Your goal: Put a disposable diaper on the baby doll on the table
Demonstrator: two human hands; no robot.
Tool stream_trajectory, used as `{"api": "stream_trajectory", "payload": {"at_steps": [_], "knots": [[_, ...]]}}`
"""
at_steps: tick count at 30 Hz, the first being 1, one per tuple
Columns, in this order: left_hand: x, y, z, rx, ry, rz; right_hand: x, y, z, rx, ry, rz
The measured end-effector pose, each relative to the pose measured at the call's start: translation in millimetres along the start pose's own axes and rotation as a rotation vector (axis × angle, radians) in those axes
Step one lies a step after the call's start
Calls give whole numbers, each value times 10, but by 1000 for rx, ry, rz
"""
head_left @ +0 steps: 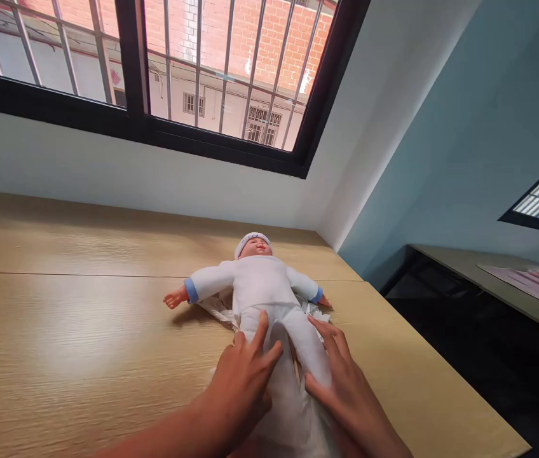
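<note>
A baby doll in a white long-sleeved suit with blue cuffs lies on its back on a light wooden table, its head pointing away from me. Under it is a crumpled white cloth, which also shows between the doll's legs and below them. My left hand rests with spread fingers on the doll's leg nearer the image's left. My right hand lies flat against the other leg, fingers apart. Neither hand visibly grips anything. The doll's feet are hidden beneath my hands.
The table's right edge drops to a dark floor. A seam crosses the tabletop behind the doll. A white wall and a barred window stand beyond the table. Another table stands against the blue wall at right.
</note>
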State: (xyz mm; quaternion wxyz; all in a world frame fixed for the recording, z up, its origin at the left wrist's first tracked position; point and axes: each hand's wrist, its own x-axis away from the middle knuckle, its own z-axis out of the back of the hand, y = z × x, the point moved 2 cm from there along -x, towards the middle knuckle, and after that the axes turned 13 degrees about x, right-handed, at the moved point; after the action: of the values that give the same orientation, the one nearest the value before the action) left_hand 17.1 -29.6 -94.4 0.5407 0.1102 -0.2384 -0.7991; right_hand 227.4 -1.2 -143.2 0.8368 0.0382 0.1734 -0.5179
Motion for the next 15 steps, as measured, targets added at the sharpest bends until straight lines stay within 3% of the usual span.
{"api": "stream_trajectory", "payload": {"at_steps": [7,15], "knots": [[0,-73,200,-34,-54,-104,-1,67,25,90,9,163],[-51,-241,260,31,-64,-218,-27,145,0,121,43,280]]}}
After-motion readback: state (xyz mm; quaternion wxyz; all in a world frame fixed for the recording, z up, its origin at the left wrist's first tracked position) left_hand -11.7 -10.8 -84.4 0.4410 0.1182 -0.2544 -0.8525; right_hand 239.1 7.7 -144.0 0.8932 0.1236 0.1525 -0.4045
